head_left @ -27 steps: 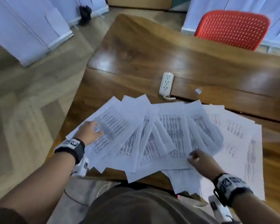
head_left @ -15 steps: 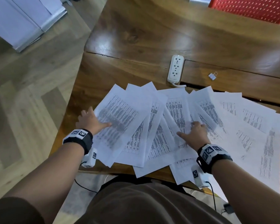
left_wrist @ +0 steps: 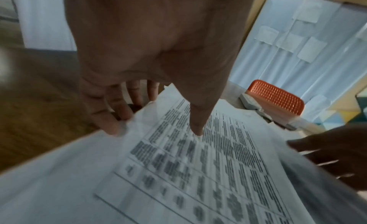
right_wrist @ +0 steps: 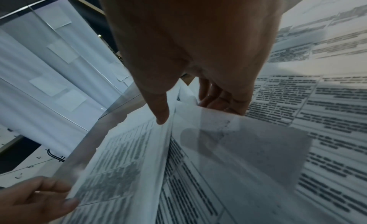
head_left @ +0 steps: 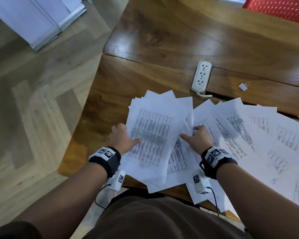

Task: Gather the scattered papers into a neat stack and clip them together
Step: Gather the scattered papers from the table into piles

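Printed white papers cover the near part of the wooden table [head_left: 162,49]. Several sheets are bunched into a rough, uneven pile [head_left: 154,133] between my hands. My left hand [head_left: 123,138] pinches the pile's left edge, thumb [left_wrist: 196,130] on top and fingers [left_wrist: 111,117] underneath. On the pile's right edge my right hand [head_left: 195,135] grips with the thumb [right_wrist: 161,116] on top and the fingers [right_wrist: 218,98] curled behind a lifted sheet. More papers [head_left: 259,140] lie fanned out to the right. A small binder clip [head_left: 243,86] sits beyond them, apart from both hands.
A white power strip [head_left: 201,76] lies just past the papers with its cord at the seam between the tabletops. A red chair [head_left: 280,7] stands at the far right. The table's left edge [head_left: 86,107] drops to a wood floor. Some sheets overhang the near edge.
The left-side sheets have been pushed together from a fan into a rough pile. My right hand moved left to the pile's right edge, and my left hand slid right with it.
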